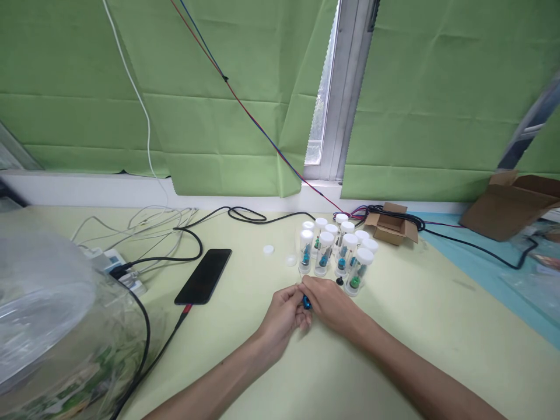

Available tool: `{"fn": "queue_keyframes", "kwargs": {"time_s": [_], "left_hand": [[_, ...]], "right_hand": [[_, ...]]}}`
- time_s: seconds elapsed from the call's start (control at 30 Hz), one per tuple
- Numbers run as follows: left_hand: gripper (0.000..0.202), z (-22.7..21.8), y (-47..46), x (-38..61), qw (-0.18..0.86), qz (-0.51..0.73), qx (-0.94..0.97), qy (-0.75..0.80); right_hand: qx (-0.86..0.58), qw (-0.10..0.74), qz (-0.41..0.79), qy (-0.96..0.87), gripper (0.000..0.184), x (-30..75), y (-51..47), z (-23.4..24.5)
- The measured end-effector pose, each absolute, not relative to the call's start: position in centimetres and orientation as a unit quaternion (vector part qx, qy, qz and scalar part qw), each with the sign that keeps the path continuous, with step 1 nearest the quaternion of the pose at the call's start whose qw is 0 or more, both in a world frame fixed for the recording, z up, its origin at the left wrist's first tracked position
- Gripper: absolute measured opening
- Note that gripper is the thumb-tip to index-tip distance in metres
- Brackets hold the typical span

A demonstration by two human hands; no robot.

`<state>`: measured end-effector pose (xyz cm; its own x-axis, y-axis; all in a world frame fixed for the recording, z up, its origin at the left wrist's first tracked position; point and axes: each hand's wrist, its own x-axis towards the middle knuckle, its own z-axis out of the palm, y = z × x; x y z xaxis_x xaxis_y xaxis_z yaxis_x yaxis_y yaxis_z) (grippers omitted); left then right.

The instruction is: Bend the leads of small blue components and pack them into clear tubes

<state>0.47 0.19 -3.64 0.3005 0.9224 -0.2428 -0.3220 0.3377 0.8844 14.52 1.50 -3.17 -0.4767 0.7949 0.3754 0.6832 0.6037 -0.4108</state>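
Note:
My left hand (pixel 283 315) and my right hand (pixel 329 302) meet on the pale green table (pixel 394 350), both pinched on a small blue part (pixel 307 302) held between their fingertips. Just beyond them stands a cluster of several clear vials with white caps (pixel 339 251), each holding blue or green pieces. A tiny black piece (pixel 339 282) lies beside the nearest vial. A loose white cap (pixel 268 249) and a clear round lid (pixel 291 260) lie left of the cluster.
A black phone (pixel 203 275) on a cable lies left of my hands. A power strip (pixel 114 265) with tangled cables sits further left, a large clear plastic bag (pixel 52 326) at the near left. Small open cardboard box (pixel 391 226) behind the vials, bigger box (pixel 510 204) far right.

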Motion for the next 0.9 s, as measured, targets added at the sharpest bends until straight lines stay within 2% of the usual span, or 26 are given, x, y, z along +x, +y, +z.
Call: {"fn": "queue_keyframes", "kwargs": {"time_s": [0.6, 0.9], "left_hand": [[0.027, -3.5, 0.2, 0.6, 0.725, 0.440, 0.358, 0.390], [0.027, -2.5, 0.5, 0.1, 0.713, 0.461, 0.358, 0.388]], "right_hand": [[-0.438, 0.284, 0.108, -0.846, 0.028, 14.6, 1.6, -3.0], [-0.452, 0.345, 0.088, -0.817, 0.029, 15.6, 1.6, -1.6]]}}
